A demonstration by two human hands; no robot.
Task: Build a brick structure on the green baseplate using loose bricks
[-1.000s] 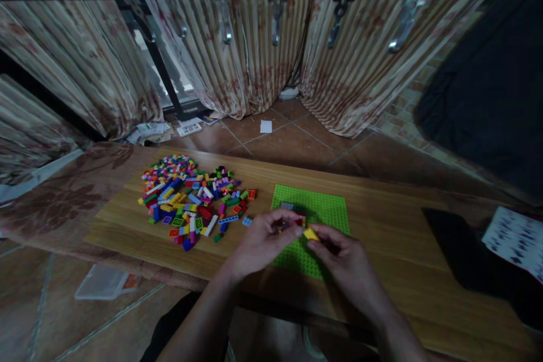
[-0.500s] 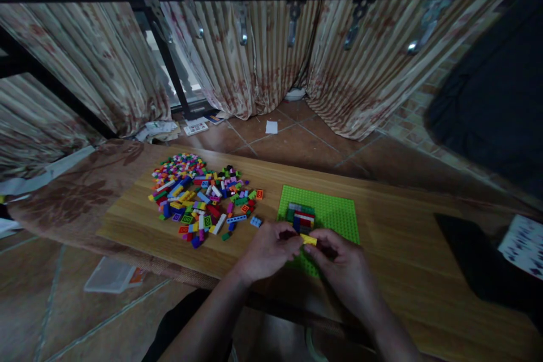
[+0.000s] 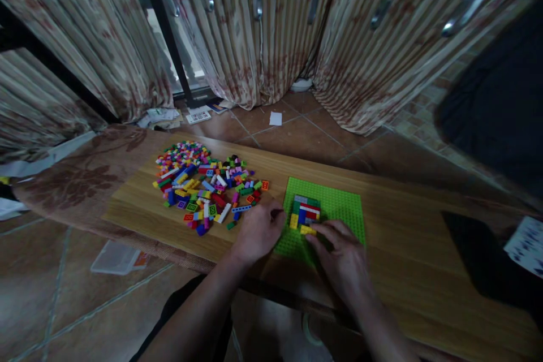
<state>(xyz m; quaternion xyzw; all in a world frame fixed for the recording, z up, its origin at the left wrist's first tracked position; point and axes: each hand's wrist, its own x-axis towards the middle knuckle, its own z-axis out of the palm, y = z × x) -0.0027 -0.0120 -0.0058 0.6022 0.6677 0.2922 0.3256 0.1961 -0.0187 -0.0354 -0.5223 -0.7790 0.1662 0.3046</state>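
Observation:
My right hand (image 3: pixel 341 251) is closed in a pinch on the right end of a yellow brick (image 3: pixel 307 230). That brick is at the front of a block of bricks (image 3: pixel 309 212) in red, white, blue, grey and green on the lime-green baseplate (image 3: pixel 339 203). A second yellow brick (image 3: pixel 294 221) is at the block's left front corner. My left hand (image 3: pixel 261 232) is just left of the baseplate, its fingers curled in. Whatever may be between those fingers is hidden from me.
A large pile of loose coloured bricks (image 3: pixel 203 186) spreads over the left of the wooden table (image 3: pixel 403 237). A black flat object (image 3: pixel 470 254) and a patterned white sheet (image 3: pixel 526 246) are at the right. A clear plastic box (image 3: pixel 112 257) is on the floor.
My left hand has let go of the yellow brick and moved left, off the baseplate. My right hand keeps the brick, now closer to the block. The view has shifted slightly.

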